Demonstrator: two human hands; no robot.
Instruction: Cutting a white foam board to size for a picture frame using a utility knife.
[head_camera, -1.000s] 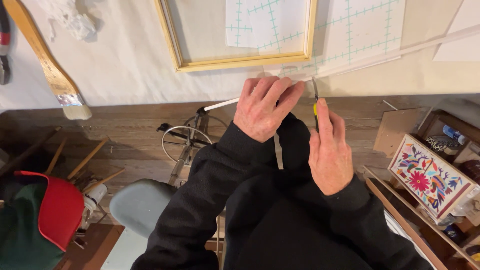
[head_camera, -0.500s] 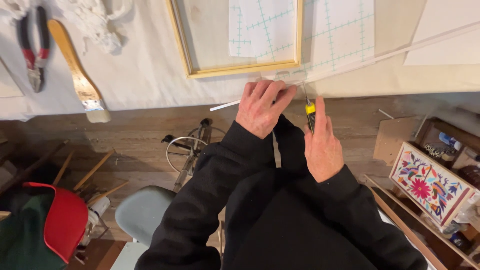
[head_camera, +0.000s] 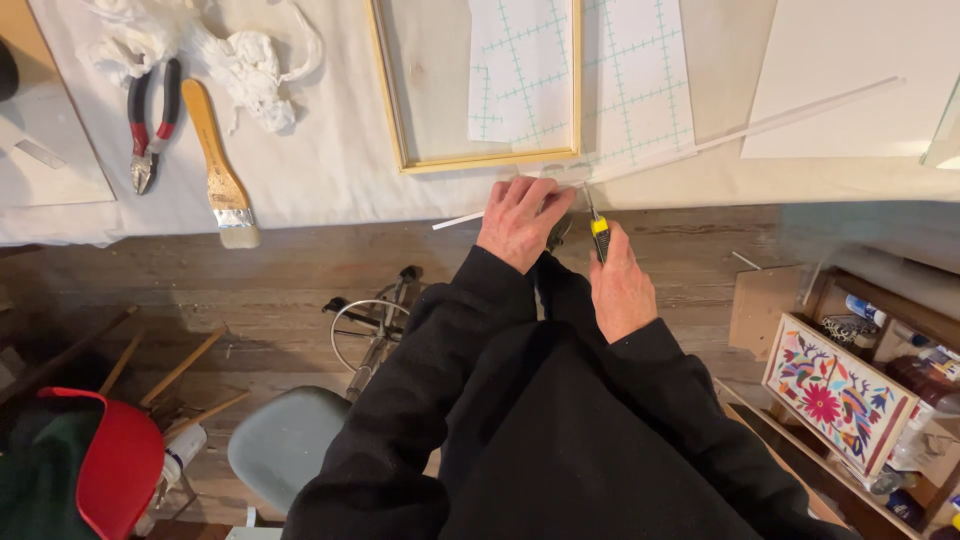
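Note:
My left hand (head_camera: 518, 218) presses down on a long thin white strip (head_camera: 745, 132) at the front edge of the white-covered table (head_camera: 330, 170). The strip runs from my hand up to the right. My right hand (head_camera: 620, 285) grips a yellow-and-black utility knife (head_camera: 597, 228), its blade touching the strip just right of my left fingers. A light wooden frame (head_camera: 480, 160) lies just beyond, with sheets of white paper with green grid lines (head_camera: 575, 70) inside and beside it.
On the table's left lie red-handled pliers (head_camera: 148, 125), a wooden paintbrush (head_camera: 215, 165) and a crumpled white cloth (head_camera: 240, 55). A white board (head_camera: 850, 70) lies at the right. Below on the wooden floor are a grey stool (head_camera: 285, 445), a red seat (head_camera: 115, 465) and a floral-painted box (head_camera: 838, 390).
The view has shifted so that more of the table's left side shows. Both hands stay at the strip; the knife tip has come closer to my left fingers.

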